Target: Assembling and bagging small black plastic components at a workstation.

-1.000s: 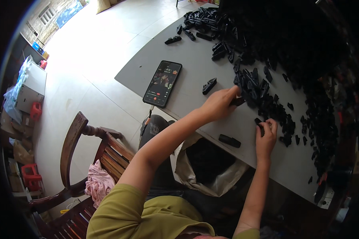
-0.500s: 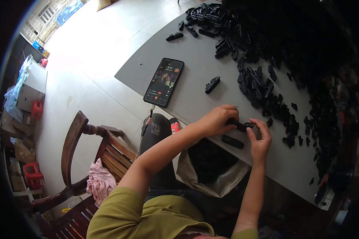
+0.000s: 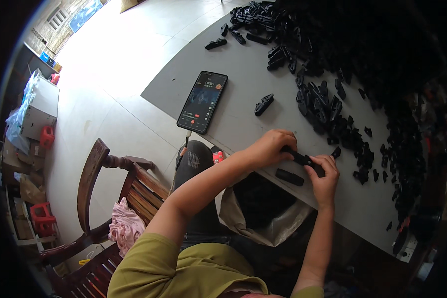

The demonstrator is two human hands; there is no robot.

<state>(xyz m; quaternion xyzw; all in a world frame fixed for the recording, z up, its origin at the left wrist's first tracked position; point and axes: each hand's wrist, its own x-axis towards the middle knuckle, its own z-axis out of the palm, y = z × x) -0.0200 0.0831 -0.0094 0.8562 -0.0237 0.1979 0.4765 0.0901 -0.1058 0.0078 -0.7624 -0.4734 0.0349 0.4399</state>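
My left hand (image 3: 274, 149) is closed on one end of a long black plastic piece (image 3: 298, 157) above the near table edge. The fingers and thumb of my right hand (image 3: 325, 175) pinch its other end, where a smaller black part seems to meet it. Fingers cover both ends, so the exact join is hidden. Just below my hands another black plastic piece (image 3: 289, 177) lies along the table edge. A single black clip-like piece (image 3: 264, 105) rests farther out on the grey table.
Heaps of black plastic parts (image 3: 319, 102) spread over the grey table (image 3: 184, 59) at the far and right sides. A phone (image 3: 202, 102) with a lit screen lies at the left edge. An open sack (image 3: 233, 218) with dark contents hangs below; a wooden chair (image 3: 92, 188) stands left.
My right hand has shifted slightly down, its fingers now curled closer around the piece's end. More of the black piece shows between my hands. The phone's picture has changed.
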